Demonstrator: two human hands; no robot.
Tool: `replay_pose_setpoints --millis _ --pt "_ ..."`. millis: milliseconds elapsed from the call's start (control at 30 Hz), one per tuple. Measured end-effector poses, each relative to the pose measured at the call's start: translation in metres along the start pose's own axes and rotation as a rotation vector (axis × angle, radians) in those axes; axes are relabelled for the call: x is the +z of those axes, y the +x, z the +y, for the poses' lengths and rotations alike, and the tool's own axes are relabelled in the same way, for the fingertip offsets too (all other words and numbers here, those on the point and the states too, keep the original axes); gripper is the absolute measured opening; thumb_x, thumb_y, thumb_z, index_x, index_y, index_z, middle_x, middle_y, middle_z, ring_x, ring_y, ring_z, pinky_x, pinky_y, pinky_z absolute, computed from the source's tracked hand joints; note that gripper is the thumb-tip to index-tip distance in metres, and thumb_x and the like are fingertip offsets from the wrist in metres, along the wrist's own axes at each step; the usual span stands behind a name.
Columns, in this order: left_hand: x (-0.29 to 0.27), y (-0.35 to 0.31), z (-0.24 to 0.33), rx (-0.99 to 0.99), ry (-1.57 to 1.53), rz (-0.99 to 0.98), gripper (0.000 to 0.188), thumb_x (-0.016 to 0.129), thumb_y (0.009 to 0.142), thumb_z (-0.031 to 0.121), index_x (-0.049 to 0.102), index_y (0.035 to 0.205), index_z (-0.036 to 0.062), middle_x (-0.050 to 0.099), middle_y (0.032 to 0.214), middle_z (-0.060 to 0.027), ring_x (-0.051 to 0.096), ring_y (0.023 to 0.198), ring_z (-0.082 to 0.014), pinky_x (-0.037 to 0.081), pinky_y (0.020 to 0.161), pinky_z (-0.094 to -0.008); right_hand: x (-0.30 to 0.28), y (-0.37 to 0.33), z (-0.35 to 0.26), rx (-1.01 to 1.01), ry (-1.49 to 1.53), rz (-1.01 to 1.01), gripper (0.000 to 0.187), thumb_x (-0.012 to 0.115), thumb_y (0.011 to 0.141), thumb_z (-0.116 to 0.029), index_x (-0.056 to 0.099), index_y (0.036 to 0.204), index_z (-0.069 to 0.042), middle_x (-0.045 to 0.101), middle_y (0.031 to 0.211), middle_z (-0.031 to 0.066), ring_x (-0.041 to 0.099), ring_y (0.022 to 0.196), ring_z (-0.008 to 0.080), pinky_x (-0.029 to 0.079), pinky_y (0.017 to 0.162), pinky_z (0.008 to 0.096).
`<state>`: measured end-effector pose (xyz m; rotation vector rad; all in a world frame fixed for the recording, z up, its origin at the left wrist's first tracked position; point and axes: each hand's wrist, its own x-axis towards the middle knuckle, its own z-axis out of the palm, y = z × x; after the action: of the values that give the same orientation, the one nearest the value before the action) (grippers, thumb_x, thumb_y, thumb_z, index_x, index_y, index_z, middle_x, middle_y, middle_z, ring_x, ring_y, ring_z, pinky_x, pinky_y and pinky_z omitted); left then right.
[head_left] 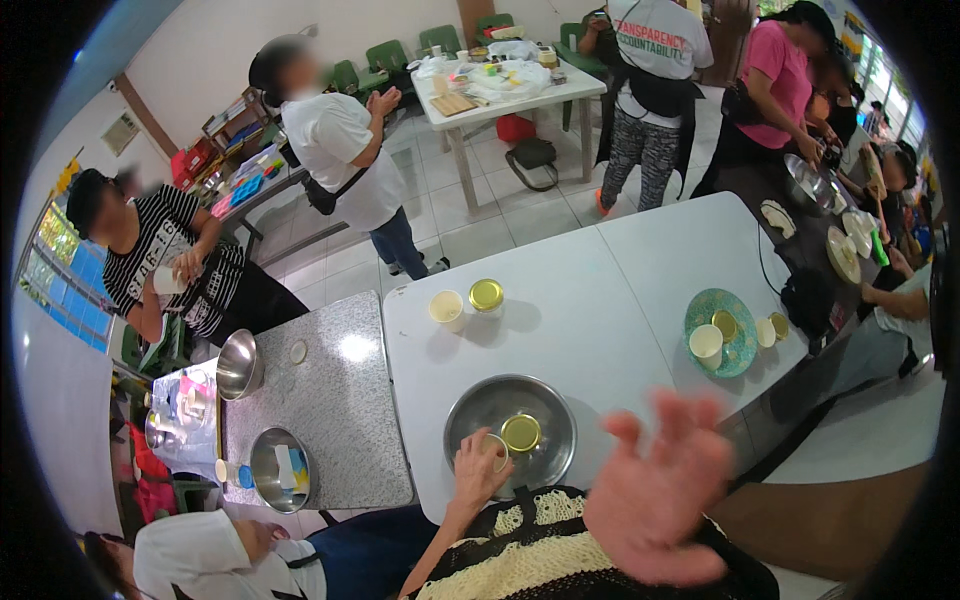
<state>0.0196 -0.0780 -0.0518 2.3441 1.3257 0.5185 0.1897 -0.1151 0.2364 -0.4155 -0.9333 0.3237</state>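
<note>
My left hand [477,474] is closed round a small pale cup [497,453], partly covered by the fingers, inside the near left of a wide steel basin [465,400]. A gold jar lid [521,434] sits in the basin, just right of the cup; whether a jar is under it I cannot tell. My right hand [655,490] is raised close in front of me, right of the basin, with its fingers spread and blurred. It holds nothing. Beyond the basin, a white paper cup [447,310] stands beside a jar with a gold lid [486,295].
At the white table's right, a teal patterned plate [705,300] holds a white cup [706,345] and a gold lid; another cup [765,333] stands beside it. Steel bowls [240,365] rest on the speckled table [340,420] at left. Several people stand around.
</note>
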Motion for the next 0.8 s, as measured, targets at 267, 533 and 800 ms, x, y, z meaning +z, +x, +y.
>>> replay_pose_setpoints --millis 267,533,800 --pt "0.004 0.007 0.000 0.047 0.021 0.034 0.021 0.077 0.070 0.024 0.069 0.085 0.0123 0.053 0.129 -0.0117 0.049 0.116 -0.0338 0.046 0.087 -0.0464 -0.011 -0.005 -0.055 -0.247 0.126 -0.093 0.060 0.033 0.102 -0.050 0.021 0.153 -0.022 0.005 0.162 0.0064 0.012 0.148 0.0306 0.007 0.118 0.0570" --pt "0.008 0.012 -0.002 0.103 0.021 -0.045 0.021 0.077 0.069 0.022 0.068 0.082 0.0089 0.052 0.129 -0.0154 0.048 0.116 -0.0361 0.045 0.089 -0.0467 -0.017 -0.011 -0.035 -0.348 -0.010 -0.037 0.051 0.037 0.102 -0.039 0.030 0.147 -0.016 0.018 0.156 0.0105 0.023 0.142 0.0327 0.017 0.115 0.0535" --pt "0.012 0.009 -0.001 0.145 0.030 -0.080 0.024 0.077 0.068 0.022 0.068 0.087 0.0095 0.051 0.130 -0.0173 0.047 0.117 -0.0367 0.045 0.090 -0.0474 -0.022 -0.021 -0.020 -0.313 -0.177 -0.040 0.043 0.040 0.102 -0.029 0.039 0.140 -0.009 0.030 0.149 0.0146 0.034 0.137 0.0348 0.027 0.113 0.0499"
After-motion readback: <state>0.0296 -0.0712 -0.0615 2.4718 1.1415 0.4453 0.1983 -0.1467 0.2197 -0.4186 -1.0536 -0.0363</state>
